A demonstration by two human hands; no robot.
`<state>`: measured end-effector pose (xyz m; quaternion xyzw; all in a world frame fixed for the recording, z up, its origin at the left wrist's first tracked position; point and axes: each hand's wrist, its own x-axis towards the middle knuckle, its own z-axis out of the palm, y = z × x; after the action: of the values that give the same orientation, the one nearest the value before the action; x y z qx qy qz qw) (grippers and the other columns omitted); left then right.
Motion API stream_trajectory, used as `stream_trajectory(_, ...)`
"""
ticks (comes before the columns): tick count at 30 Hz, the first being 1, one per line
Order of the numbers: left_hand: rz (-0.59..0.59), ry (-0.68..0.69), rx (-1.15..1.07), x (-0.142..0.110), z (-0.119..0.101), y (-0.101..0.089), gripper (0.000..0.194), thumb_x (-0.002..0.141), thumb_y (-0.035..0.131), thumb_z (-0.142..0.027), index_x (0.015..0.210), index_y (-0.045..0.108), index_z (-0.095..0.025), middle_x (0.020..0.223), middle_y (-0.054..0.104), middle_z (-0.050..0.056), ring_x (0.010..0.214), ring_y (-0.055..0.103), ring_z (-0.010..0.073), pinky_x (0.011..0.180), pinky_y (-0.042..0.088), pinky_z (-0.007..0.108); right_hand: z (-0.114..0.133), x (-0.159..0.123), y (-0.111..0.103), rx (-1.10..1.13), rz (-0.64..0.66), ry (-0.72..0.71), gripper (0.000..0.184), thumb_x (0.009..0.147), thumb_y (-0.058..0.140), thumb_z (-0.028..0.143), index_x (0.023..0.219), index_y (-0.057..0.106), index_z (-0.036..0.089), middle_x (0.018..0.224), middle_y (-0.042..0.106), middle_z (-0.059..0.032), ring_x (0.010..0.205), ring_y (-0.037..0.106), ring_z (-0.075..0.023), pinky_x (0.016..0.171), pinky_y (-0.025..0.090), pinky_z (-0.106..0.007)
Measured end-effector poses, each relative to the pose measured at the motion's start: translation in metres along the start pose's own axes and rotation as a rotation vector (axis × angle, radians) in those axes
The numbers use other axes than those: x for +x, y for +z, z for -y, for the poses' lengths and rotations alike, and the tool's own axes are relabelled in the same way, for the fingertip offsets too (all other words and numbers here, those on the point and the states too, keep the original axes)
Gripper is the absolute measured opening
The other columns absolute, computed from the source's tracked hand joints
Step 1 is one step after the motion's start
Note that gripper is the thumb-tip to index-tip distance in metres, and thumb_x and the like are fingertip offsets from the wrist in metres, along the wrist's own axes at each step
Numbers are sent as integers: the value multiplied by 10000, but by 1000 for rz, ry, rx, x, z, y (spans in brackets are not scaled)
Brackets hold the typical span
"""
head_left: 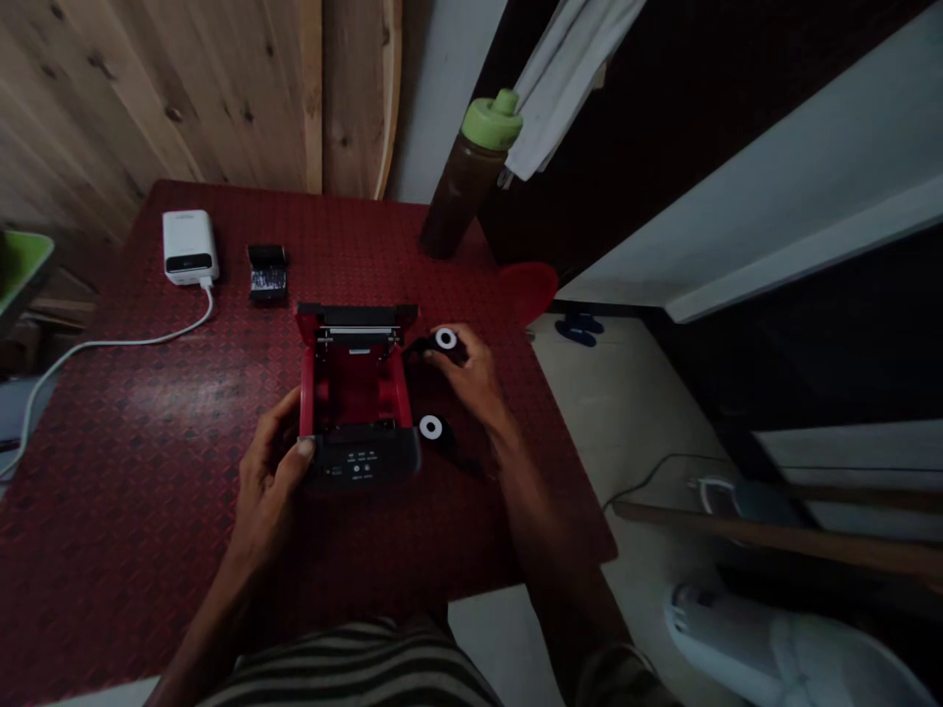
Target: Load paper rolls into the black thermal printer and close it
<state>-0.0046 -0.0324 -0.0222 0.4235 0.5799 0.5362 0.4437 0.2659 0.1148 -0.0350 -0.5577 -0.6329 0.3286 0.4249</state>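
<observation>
A small red and black printer (358, 393) lies on the red table (147, 432) with its lid open, showing an empty red bay. My left hand (272, 471) grips its front left corner, thumb on the black control panel. My right hand (471, 378) is closed on a black ribbon roll with a white core (446, 341), just right of the printer's hinge. A second black roll with a white core (431, 428) lies on the table by the printer's front right corner, under my right wrist.
A white power bank (190, 246) with a white cable (110, 342) sits at the far left, a small black device (266, 272) beside it. A dark bottle with a green cap (471, 172) stands at the back edge. The table's right edge drops to the floor.
</observation>
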Motion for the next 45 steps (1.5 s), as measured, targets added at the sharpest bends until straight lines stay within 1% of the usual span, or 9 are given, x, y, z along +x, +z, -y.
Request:
stream_trajectory(3,12,5,-13,0,0,0,630,997,742,-597,1537,695,-275,1550,722,101,1433,679,368,1142,593,484,30,-13,-29,28,21,-31,258,879,735,368,1118,722,270,1161,788,-49,1135,725,-270,1053,556,-454)
stream_trajectory(7,16,8,-24,-1,-3,2,628,1001,734,-579,1535,687,-251,1555,717,116,1439,675,374,1162,585,503,81,-37,-52,121,205,-48,370,932,774,390,1284,696,305,1248,790,-43,1156,749,-272,1014,597,-441)
stream_trajectory(10,28,3,-32,-1,-6,4,622,1005,719,-556,1540,673,-242,1531,732,121,1410,696,369,1145,596,508,109,-48,-44,22,315,-93,344,940,791,360,1262,682,312,1185,802,-32,1048,771,-259,910,629,-412)
stream_trajectory(13,53,-2,-59,-2,-7,5,616,1011,708,-537,1546,654,-238,1533,729,127,1400,706,359,1146,597,512,122,-51,-20,-225,403,-245,272,940,785,209,1189,712,292,1090,800,-17,998,759,-245,930,623,-416)
stream_trajectory(19,62,0,-88,-2,-4,3,590,1013,704,-513,1528,644,-230,1584,683,144,1458,666,355,1214,545,534,130,-47,27,-625,476,-334,197,976,741,107,1119,729,242,1060,773,-89,1031,734,-288,917,602,-443)
stream_trajectory(27,64,-27,-92,-3,-6,3,619,1005,713,-525,1538,639,-218,1574,672,155,1476,638,368,1230,522,558,136,-37,55,-932,544,-297,254,938,684,10,1090,772,194,992,791,-145,915,756,-305,828,599,-434)
stream_trajectory(36,66,-34,-84,-3,-8,3,607,1007,705,-528,1535,642,-236,1565,674,139,1484,624,362,1270,470,564,124,-25,64,-807,595,-214,274,928,660,-11,1042,775,211,945,790,-106,860,765,-277,778,585,-393)
stream_trajectory(42,66,-32,-60,-3,-6,3,621,1017,690,-539,1543,630,-215,1579,670,153,1475,638,360,1251,495,550,118,-29,60,-706,592,-206,334,937,610,-52,1054,806,192,1056,816,-131,1033,779,-304,954,619,-456)
stream_trajectory(45,67,-20,-50,-2,-5,2,648,1010,693,-554,1546,623,-197,1568,677,164,1452,659,362,1221,527,540,122,-29,44,-547,651,-276,505,943,536,-100,1179,830,236,1214,834,-87,1193,774,-277,1103,601,-481)
